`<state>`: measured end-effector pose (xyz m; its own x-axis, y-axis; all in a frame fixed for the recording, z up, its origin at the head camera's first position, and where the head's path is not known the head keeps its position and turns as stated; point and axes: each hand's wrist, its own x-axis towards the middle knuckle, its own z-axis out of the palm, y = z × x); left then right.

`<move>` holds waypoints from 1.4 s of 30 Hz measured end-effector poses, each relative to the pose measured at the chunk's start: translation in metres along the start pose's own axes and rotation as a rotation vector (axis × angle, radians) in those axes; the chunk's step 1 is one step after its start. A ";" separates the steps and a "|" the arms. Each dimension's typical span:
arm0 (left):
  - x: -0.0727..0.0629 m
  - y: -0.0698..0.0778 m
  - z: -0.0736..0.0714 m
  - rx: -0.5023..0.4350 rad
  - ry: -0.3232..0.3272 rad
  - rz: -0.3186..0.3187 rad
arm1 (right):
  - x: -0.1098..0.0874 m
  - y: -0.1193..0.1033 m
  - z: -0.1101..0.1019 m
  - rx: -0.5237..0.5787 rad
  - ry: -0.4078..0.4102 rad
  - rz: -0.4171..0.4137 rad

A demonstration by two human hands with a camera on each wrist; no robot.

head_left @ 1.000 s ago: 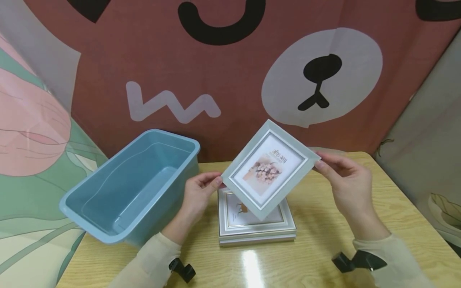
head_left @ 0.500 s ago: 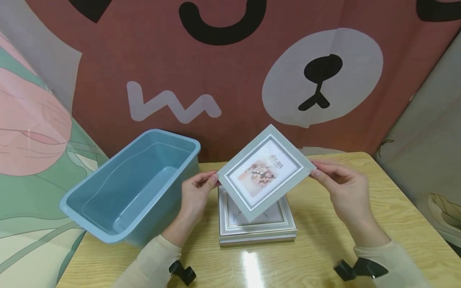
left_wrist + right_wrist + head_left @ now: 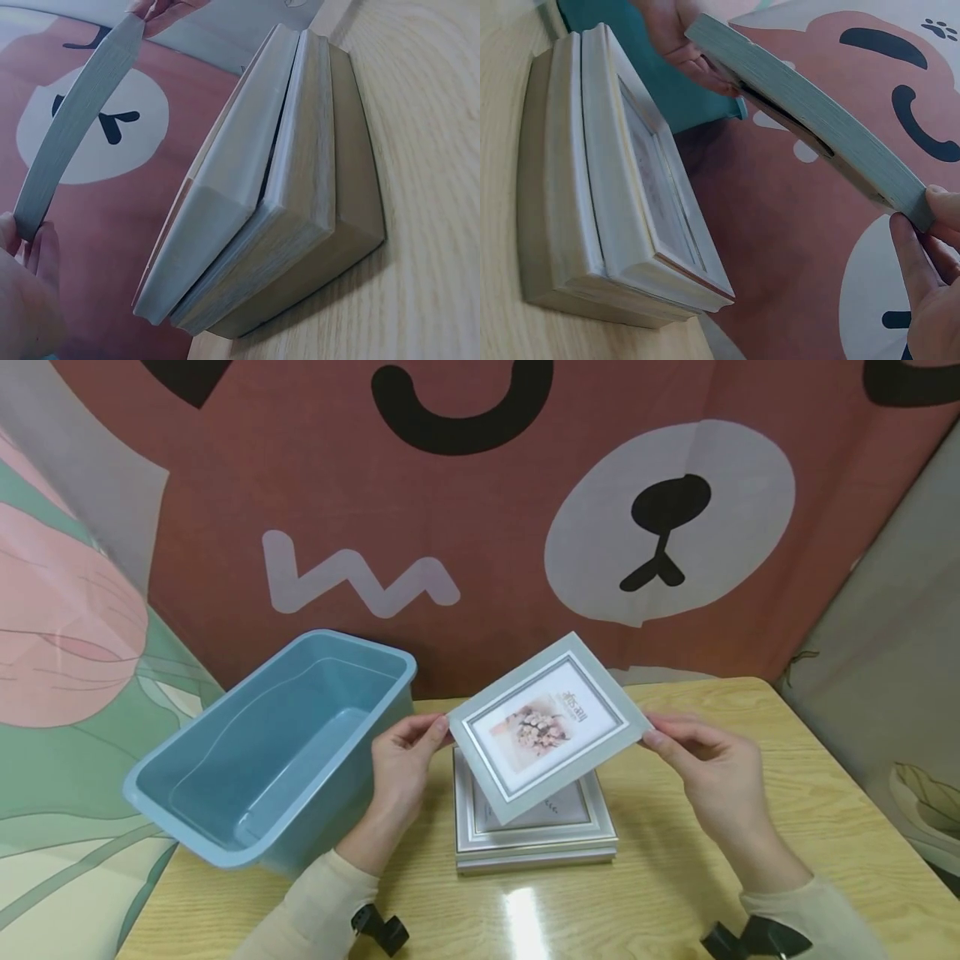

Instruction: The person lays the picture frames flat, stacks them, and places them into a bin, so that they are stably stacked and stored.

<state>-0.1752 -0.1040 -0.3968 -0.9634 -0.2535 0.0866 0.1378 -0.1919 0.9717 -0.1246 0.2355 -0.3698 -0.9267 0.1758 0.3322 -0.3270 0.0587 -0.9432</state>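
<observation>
Between both hands, a pale grey-green picture frame (image 3: 551, 727) with a flower print is held tilted in the air. My left hand (image 3: 397, 768) pinches its left corner between thumb and fingers. At the right corner, my right hand (image 3: 712, 777) pinches it the same way. Under the held frame lies a stack of silver picture frames (image 3: 536, 843), partly covered by it in the head view. In the left wrist view the stacked frames (image 3: 247, 195) stand apart from the held one (image 3: 79, 127). From the right wrist, the held frame's edge (image 3: 817, 112) shows above the stack (image 3: 607, 180).
A blue plastic tub (image 3: 270, 752) stands on the wooden table (image 3: 645, 893) to the left of the stack, its inside bare. Behind the table hangs a red cloth (image 3: 480, 527) with a cartoon bear print.
Both hands have lowered the held picture frame a little and shifted it slightly left, turning and tilting it flatter. The stack and the tub have stayed in place.
</observation>
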 end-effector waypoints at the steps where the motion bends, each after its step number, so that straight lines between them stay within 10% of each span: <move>1: 0.000 0.000 0.000 -0.006 0.002 0.001 | -0.001 0.001 0.000 0.006 0.004 0.002; 42: -0.002 0.015 -0.001 0.007 -0.055 -0.044 | -0.036 0.007 0.015 0.004 0.066 0.035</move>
<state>-0.1707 -0.1070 -0.3824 -0.9797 -0.1928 0.0553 0.0935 -0.1949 0.9764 -0.0962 0.2149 -0.3879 -0.9231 0.2424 0.2984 -0.2959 0.0474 -0.9540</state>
